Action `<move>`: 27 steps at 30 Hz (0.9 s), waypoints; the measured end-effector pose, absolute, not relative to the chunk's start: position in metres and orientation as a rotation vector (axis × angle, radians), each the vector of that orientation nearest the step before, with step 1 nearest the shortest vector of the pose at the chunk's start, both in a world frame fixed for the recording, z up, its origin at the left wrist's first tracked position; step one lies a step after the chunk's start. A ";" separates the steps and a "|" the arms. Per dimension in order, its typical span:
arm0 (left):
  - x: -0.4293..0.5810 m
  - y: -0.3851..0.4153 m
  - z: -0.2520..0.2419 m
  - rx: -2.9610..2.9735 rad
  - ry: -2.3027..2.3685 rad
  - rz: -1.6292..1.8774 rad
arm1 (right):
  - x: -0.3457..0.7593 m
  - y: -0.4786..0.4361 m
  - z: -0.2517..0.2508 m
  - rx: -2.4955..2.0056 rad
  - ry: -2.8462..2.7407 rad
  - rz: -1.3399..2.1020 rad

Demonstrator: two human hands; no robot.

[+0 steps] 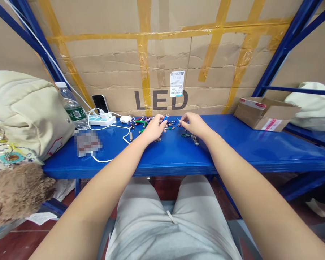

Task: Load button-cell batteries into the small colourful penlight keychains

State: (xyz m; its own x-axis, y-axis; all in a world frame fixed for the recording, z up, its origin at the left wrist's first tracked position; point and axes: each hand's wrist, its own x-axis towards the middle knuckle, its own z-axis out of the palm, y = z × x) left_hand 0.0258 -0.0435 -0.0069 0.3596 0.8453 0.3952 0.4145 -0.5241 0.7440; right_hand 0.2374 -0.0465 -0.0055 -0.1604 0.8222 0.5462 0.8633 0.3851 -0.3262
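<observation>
My left hand [155,129] is closed around a small blue tube [165,118] with a silvery end, which pokes up past the fingers. Just to its right, my right hand [193,124] pinches a small blue piece [179,120], too small to make out fully. A pile of small coloured metal parts [141,122], green, purple and silver, lies behind and left of my left hand. Below my right hand rests a green clip [186,135] with small silvery pieces [195,140] beside it. A short grey cylinder [130,136] stands or lies left of the pile; I cannot tell which.
The blue table [178,159] backs onto a large taped cardboard panel [111,68]. At left are a cream bag [24,108], a water bottle [74,108], a power strip [101,119], white cables and a black phone-like object [100,103]. An opened carton [262,112] stands at right.
</observation>
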 end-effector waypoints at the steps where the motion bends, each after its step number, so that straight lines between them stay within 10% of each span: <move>1: 0.026 -0.042 -0.008 2.047 1.149 1.068 | 0.229 -0.050 -0.006 -1.357 -2.038 -0.092; 27: 0.020 -0.045 -0.003 2.293 1.141 0.928 | 0.188 -0.085 0.003 -1.716 -2.260 -0.476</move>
State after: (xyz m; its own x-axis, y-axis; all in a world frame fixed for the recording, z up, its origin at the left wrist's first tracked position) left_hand 0.0198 -0.0451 -0.0031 0.4420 0.8129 0.3793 0.5369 -0.5785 0.6141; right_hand 0.1879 -0.0846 0.0035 -0.2660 0.8776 0.3988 0.9639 0.2470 0.0994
